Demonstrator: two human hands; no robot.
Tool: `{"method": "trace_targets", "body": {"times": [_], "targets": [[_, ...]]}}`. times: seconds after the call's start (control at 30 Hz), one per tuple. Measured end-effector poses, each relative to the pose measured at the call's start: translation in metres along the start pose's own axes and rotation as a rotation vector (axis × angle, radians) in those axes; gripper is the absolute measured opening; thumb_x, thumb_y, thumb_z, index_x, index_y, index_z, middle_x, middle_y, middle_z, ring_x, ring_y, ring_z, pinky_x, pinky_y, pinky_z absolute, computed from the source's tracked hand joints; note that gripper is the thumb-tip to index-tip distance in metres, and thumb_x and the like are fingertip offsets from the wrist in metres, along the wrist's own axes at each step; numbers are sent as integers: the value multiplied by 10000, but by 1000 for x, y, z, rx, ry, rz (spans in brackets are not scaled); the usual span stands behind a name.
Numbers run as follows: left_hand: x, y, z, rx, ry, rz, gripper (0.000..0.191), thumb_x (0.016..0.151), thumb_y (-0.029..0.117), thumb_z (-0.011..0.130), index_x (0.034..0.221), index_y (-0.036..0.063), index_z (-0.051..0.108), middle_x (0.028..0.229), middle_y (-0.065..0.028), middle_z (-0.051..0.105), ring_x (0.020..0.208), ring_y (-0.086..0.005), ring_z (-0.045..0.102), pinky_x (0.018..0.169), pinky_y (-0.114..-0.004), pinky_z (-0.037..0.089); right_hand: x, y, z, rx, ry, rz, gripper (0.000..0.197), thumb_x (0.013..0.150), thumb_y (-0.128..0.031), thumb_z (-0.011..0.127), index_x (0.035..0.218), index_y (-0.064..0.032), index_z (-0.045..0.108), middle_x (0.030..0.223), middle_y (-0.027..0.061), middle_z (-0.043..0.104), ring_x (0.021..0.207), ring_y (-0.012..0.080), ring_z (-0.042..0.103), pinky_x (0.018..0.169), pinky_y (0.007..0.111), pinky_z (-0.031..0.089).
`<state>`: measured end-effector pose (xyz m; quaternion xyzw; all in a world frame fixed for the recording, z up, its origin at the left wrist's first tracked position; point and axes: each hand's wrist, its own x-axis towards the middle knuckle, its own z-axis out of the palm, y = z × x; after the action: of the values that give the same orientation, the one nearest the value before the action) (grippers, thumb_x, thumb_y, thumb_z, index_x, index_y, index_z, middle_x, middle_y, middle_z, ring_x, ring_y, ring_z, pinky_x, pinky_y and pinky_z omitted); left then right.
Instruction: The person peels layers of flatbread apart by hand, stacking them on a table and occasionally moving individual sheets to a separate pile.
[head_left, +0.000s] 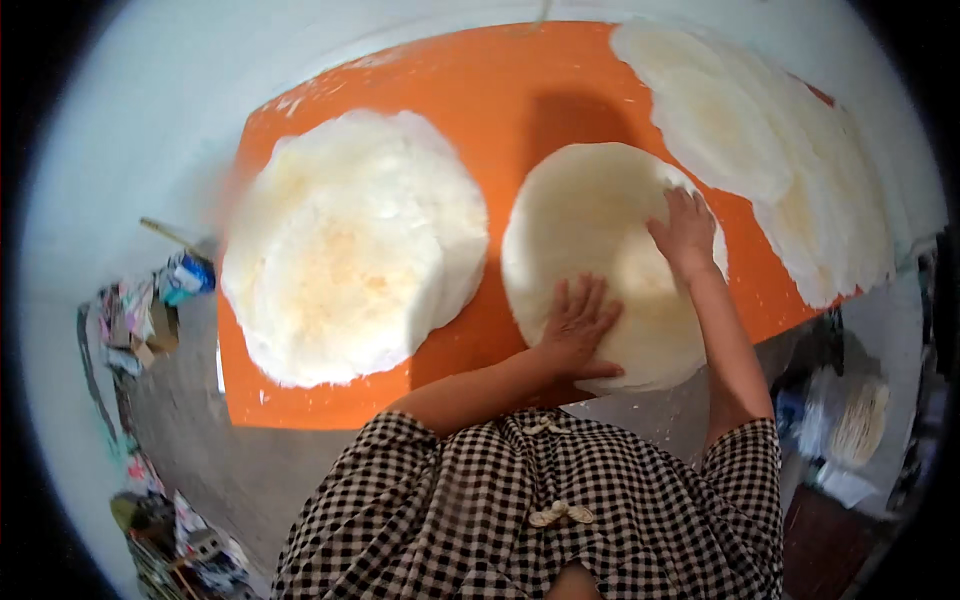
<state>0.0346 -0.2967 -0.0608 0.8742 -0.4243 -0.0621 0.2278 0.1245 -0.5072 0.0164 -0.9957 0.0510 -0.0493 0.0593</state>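
Before me lies a round, thin, pale sheet, apparently flatbread (600, 202), on an orange tabletop (480, 75). My left hand (581, 326) rests palm down on its near part, fingers spread. Higher up, near the right rim of the same round, my right hand (684, 229) touches the surface with its thumb apart from the fingers. Neither hand visibly grips anything. Left of it sits a broad pile of similar whitish rounds (345, 255) with ragged edges and browned patches. Overlapping pale sheets (750, 142) cover the table's right end.
A white wall (150, 135) runs behind the table. On the left floor are a cardboard box (161, 330), a blue container (191, 276) and mixed clutter (195, 547). At the right, clear plastic bags (814, 412) lie beside a pale ridged stack (861, 420).
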Motion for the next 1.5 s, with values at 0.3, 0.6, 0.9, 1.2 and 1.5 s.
{"method": "trace_targets", "body": {"times": [0.3,0.6,0.9,1.2,1.5], "targets": [[-75,10,-95,-1394,-358,-118,454,832,341,609,1069,-46,582,1039,-124,607,971,-218,546,854,-330,429,-56,-200,43,743,-315,-866,725,734,-277,695,1314,4,363,1264,226,461,1117,325,494,959,403,383],[-248,4,-83,-1673,466,-898,309,877,286,531,919,-6,625,897,-121,646,802,-177,610,739,-304,487,-128,-227,80,279,-260,-977,830,697,-364,695,1360,-58,300,1358,269,298,1285,402,257,994,599,210],[-239,-36,-101,-1614,815,-920,289,917,266,462,963,9,587,953,-135,637,845,-201,611,748,-336,481,-116,-194,32,247,-52,-768,496,720,-86,537,1211,-43,482,1122,215,543,1052,346,516,875,417,407],[-182,-107,-113,-1668,907,-938,229,924,207,440,952,5,543,938,-120,610,863,-205,593,764,-338,471,-10,-182,-134,486,283,-494,142,795,-37,553,907,-88,624,729,186,587,646,319,582,576,359,462],[-115,-149,-126,-1745,1172,-1002,185,912,103,446,1058,6,504,920,-64,550,800,-171,557,743,-318,478,34,-245,39,106,492,-744,89,692,-69,521,781,-73,520,716,53,530,705,226,562,520,354,436]]}}
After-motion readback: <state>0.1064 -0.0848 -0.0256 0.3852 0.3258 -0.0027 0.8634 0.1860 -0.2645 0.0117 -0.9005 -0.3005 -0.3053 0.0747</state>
